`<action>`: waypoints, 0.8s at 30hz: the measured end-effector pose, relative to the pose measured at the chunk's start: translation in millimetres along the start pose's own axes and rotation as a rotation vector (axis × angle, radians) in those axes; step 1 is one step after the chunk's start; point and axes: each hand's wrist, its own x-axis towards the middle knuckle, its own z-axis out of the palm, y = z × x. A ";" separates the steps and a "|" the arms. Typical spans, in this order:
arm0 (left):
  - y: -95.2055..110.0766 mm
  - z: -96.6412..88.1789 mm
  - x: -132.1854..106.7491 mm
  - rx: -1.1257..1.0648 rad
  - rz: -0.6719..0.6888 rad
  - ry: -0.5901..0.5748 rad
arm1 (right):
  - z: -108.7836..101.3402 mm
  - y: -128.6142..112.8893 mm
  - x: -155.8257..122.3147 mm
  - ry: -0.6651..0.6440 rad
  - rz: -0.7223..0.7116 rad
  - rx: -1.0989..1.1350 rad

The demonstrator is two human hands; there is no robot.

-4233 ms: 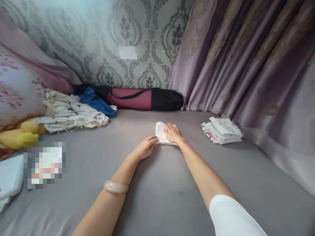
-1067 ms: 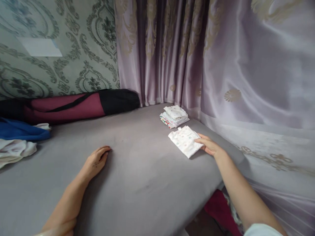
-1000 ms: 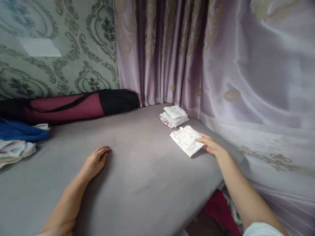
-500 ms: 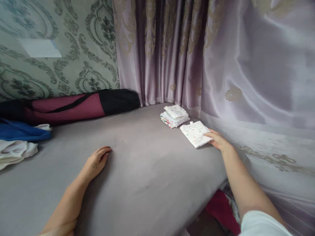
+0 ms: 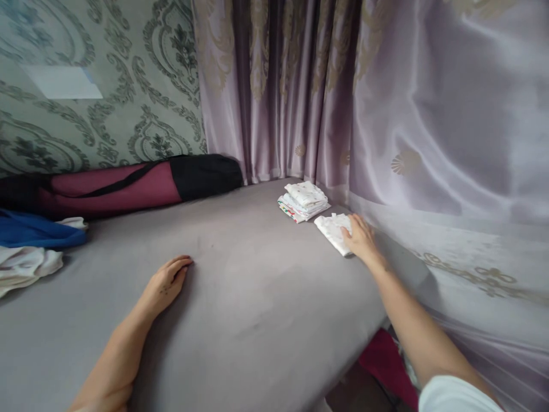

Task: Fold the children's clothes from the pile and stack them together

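Observation:
My right hand (image 5: pixel 360 237) lies palm down, fingers stretched flat, on a small folded white cloth with a coloured print (image 5: pixel 333 230). That cloth rests on the grey bed sheet (image 5: pixel 257 297) near the right edge, just in front of a small stack of folded printed cloths (image 5: pixel 303 201). My left hand (image 5: pixel 166 281) rests flat on the sheet in the middle of the bed, fingers loosely apart, holding nothing.
A maroon and black long bag (image 5: pixel 128 184) lies along the patterned wall. Blue cloth (image 5: pixel 34 233) and crumpled white cloth (image 5: pixel 21 266) sit at the left. Mauve curtains (image 5: pixel 386 114) hang close along the right side. Something red (image 5: pixel 381 366) shows below the bed edge.
My right hand has carried the folded cloth from the bed's middle to the right edge, set it down beside the stack and now lies on top of it. The left hand stayed put.

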 end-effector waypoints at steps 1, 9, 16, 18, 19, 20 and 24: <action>0.4 -0.1 -0.2 -0.002 0.001 0.001 | 3.7 -9.8 -4.0 -0.034 -0.039 -0.019; 2.2 -0.5 -2.3 -0.031 -0.003 0.006 | 11.0 -36.3 -17.0 -0.461 -0.130 -0.136; 4.5 -2.1 -1.2 -0.012 -0.007 0.002 | -12.3 -21.6 4.8 -0.660 -0.165 -0.090; 4.9 -2.1 -1.6 -0.010 -0.012 0.000 | -12.8 -18.0 6.8 -0.616 -0.214 -0.104; 4.9 -1.9 -1.8 -0.009 -0.015 0.003 | -12.5 -16.2 6.2 -0.587 -0.242 -0.117; 4.7 -1.6 -2.0 -0.008 -0.017 0.005 | -12.0 -14.5 4.6 -0.567 -0.265 -0.129; 3.1 -0.3 -1.4 -0.005 -0.010 0.008 | -10.3 -7.3 -5.3 -0.621 -0.253 -0.075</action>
